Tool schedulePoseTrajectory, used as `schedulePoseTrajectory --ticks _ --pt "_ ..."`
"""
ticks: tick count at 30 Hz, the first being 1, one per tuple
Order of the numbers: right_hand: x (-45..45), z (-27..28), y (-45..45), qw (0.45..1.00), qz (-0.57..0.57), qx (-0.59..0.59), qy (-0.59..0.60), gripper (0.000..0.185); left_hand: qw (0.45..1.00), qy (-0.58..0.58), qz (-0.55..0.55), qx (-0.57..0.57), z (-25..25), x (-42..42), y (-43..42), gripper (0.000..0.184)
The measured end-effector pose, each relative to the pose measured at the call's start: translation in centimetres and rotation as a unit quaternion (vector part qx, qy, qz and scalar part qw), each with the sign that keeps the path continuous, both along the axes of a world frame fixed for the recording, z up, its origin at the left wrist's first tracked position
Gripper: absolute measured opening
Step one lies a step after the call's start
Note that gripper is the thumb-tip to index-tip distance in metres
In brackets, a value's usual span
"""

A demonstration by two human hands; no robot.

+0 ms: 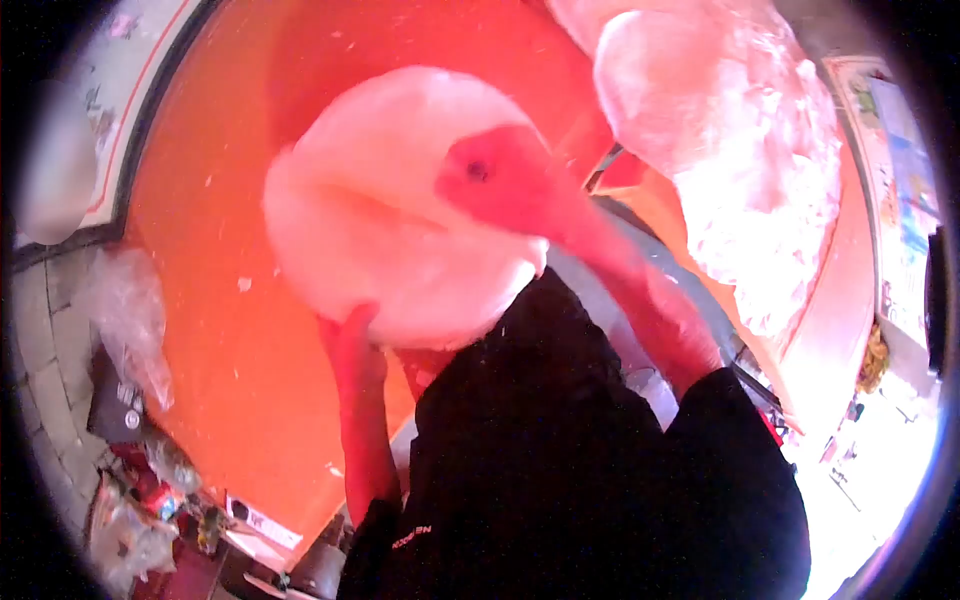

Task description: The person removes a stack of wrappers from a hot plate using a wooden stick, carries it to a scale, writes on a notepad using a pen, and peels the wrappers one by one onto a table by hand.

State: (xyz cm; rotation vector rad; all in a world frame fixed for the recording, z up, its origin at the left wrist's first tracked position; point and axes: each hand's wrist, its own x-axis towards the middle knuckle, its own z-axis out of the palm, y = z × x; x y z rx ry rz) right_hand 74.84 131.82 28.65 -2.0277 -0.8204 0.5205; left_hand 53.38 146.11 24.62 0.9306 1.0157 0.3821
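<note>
A large white rounded bundle [370, 220], soft and stuffed-looking, is held in front of my body over the orange surface. A crease runs across its middle, and I cannot make out its exact kind. My left hand [350, 335] grips its lower left edge, thumb on the near side and the other fingers hidden. Against the upper right of the bundle, my right hand [500, 180] presses with fingers drawn together, blurred. A small dark spot shows on this hand.
An orange surface [230, 400] spreads under and behind the bundle. To the right stands a big shiny plastic-wrapped white mass [740, 150]. A clear plastic bag [135, 320] hangs at the left edge. Assorted clutter [150, 510] lies at the lower left, beside tiled floor [50, 370].
</note>
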Motion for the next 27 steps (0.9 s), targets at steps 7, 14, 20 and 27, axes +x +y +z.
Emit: schedulePoseTrajectory --ticks 7,14,20,27 --pt "14.4 5.4 -12.1 0.965 -0.209 0.087 0.134 0.017 0.985 -0.123 -0.104 0.059 -5.4 -8.4 6.5 0.053" --pt "23.0 -6.0 -31.9 0.886 -0.313 -0.266 -0.214 0.054 0.983 -0.066 0.039 -0.165 -6.5 -10.1 8.4 0.057" --pt "10.0 -2.4 -16.9 0.895 -0.282 -0.181 -0.294 0.058 0.975 -0.169 -0.077 -0.126 -4.5 -10.1 7.1 0.057" --pt "-8.3 -1.2 2.5 0.977 0.164 0.081 0.109 0.055 0.978 -0.093 -0.149 0.111 -0.8 -2.6 3.7 0.054"
